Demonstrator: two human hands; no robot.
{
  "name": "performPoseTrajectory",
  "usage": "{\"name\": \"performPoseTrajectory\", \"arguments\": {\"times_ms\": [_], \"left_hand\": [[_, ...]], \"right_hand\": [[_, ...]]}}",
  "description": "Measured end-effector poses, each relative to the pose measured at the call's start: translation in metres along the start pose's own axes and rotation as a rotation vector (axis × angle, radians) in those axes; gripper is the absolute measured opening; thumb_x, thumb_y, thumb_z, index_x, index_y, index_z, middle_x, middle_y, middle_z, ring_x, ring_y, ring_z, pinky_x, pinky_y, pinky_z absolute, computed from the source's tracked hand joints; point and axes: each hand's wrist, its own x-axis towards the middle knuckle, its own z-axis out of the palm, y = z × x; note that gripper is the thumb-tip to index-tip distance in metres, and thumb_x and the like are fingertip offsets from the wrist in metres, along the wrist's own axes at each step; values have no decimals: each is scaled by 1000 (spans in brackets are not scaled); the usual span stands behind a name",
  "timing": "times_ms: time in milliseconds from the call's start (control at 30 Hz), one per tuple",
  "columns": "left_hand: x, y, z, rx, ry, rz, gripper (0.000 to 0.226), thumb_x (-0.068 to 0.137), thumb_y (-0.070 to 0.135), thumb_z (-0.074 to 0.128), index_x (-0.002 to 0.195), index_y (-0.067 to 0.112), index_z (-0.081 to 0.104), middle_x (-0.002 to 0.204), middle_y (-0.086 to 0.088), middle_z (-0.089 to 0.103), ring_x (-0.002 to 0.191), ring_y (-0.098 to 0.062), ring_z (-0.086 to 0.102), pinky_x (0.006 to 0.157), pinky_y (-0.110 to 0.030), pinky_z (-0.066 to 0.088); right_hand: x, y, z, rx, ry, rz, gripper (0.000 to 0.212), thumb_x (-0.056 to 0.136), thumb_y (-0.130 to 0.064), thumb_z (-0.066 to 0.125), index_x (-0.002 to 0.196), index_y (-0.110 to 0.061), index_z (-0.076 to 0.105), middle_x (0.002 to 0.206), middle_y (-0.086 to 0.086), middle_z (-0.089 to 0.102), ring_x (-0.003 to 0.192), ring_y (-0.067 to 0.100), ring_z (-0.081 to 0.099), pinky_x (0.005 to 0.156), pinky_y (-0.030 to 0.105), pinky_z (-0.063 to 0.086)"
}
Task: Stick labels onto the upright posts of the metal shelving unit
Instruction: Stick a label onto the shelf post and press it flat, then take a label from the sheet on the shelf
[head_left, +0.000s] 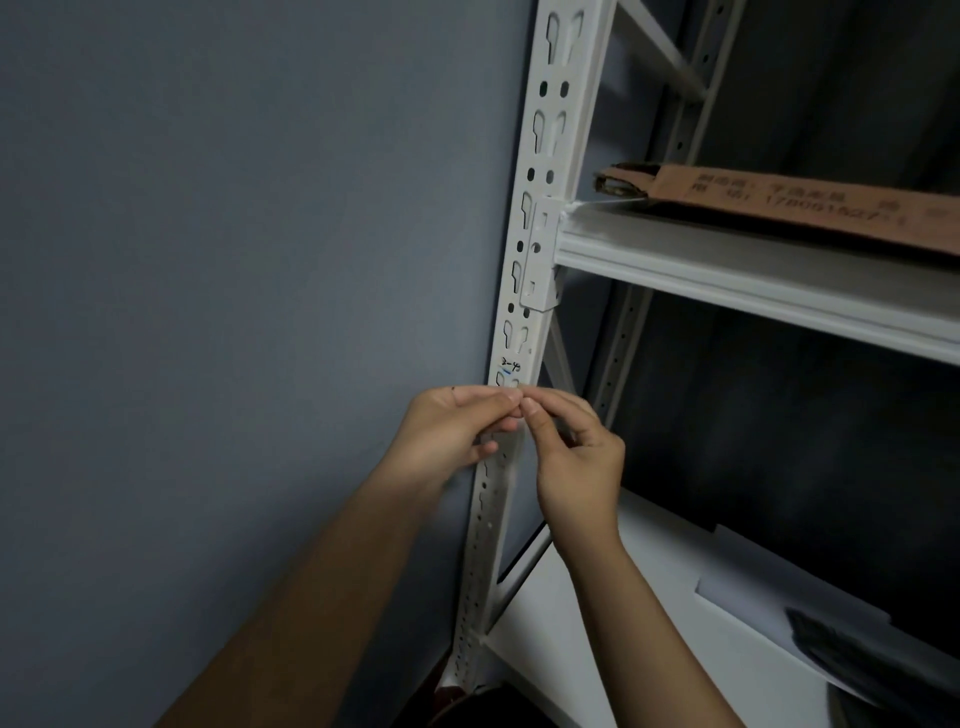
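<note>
Both hands met in front of the post (524, 291), fingertips together just below a label (510, 365) already stuck there. The left hand (452, 436) had its thumb and forefinger pinched, the other fingers curled under against the post's face. The right hand (574, 457) mirrored it, thumb and forefinger closed tip to tip with the left's. Whatever they pinched between them was too small and blurred to make out; I could not tell whether it was a fresh label or its backing.

The stuck label sat on the front face of the post, a short handwritten mark in black with a blue stroke under it, between two rows of keyhole slots. The post ran white and perforated from the top edge of view down to the floor, leaning in the wide lens.

To the left of the post was a plain grey wall (234, 260), with open room beside the left forearm. To the right, a shelf (727, 270) clipped into the post well above the hands, carrying a flat cardboard box (779, 202) close to its near edge. A lower shelf (649, 623) lay under the right forearm, with white sheets (779, 597) and something dark (857, 660) towards its right end.
</note>
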Motion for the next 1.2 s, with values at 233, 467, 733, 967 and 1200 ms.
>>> {"name": "performPoseTrajectory", "arguments": {"times_ms": [233,467,733,967,1200], "left_hand": [[-20,25,21,-3,-52,44,13,92,19,58,88,15,69,64,7,65,59,2,61,51,-9,45],[-58,80,82,43,-165,184,16,95,19,52,81,22,58,71,8,65,60,0,60,53,-15,48],[-93,141,202,244,-209,436,21,99,18,41,80,25,46,78,5,56,67,-7,52,58,-22,42],[-92,172,316,446,-154,732,8,92,21,55,89,19,62,94,3,64,87,-12,59,76,-26,47],[-51,184,384,671,-162,639,18,73,21,76,57,25,70,76,6,72,83,-12,68,79,-31,56]], "right_hand": [[-1,-33,-14,222,-39,114,22,87,1,64,89,-19,73,90,-3,75,90,7,69,77,16,51],[7,-104,-59,336,83,41,22,86,2,64,97,-17,70,90,2,72,85,10,68,77,21,54],[25,-197,-158,77,289,-245,19,88,-4,65,87,-22,72,87,-3,73,86,12,68,82,30,55],[68,-266,-271,-457,532,-403,12,89,-15,64,94,-18,74,92,0,72,86,12,67,83,30,53],[107,-287,-349,-1076,403,-142,16,90,-21,61,98,-23,75,102,0,72,98,19,64,81,32,52]]}}
